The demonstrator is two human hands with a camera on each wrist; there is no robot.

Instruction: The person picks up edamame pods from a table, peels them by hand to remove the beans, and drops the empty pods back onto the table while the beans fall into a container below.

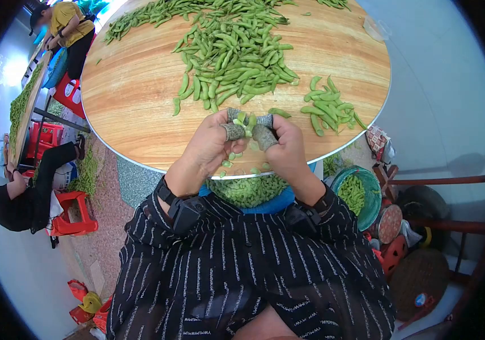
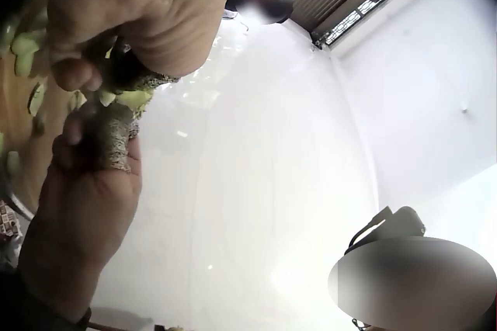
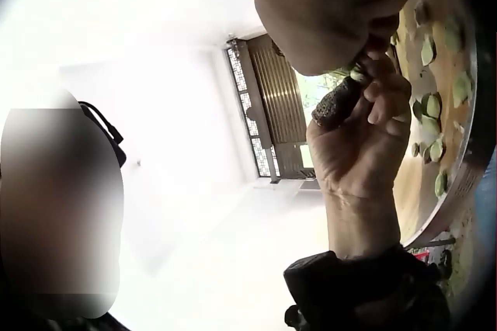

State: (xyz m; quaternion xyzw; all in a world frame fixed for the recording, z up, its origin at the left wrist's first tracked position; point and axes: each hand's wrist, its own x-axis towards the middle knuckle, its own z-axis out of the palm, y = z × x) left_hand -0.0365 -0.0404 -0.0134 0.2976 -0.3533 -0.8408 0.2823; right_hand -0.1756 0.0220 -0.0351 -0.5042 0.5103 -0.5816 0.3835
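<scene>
Over the near edge of the round wooden table [image 1: 135, 96], my left hand [image 1: 201, 148] and right hand [image 1: 289, 153] meet fingertip to fingertip. Grey knitted sleeves cover both thumbs and index fingers. Between them they pinch a light green soybean pod [image 1: 251, 120], which looks split, its inner side showing. The left wrist view shows pale green bits [image 2: 133, 100] at the fingertips; much of the pod is hidden behind the fingers. Shelled beans [image 1: 227, 164] and pod pieces lie just under the left hand. A single whole pod [image 1: 280, 113] rests behind the right fingers.
A large heap of pods [image 1: 237, 56] covers the table's middle and far side; a smaller pile [image 1: 328, 106] sits at right. Below the edge stands a blue basin with green beans [image 1: 254, 191]. A teal bucket [image 1: 375, 174] is at right. Two people [image 1: 67, 22] work at another table left.
</scene>
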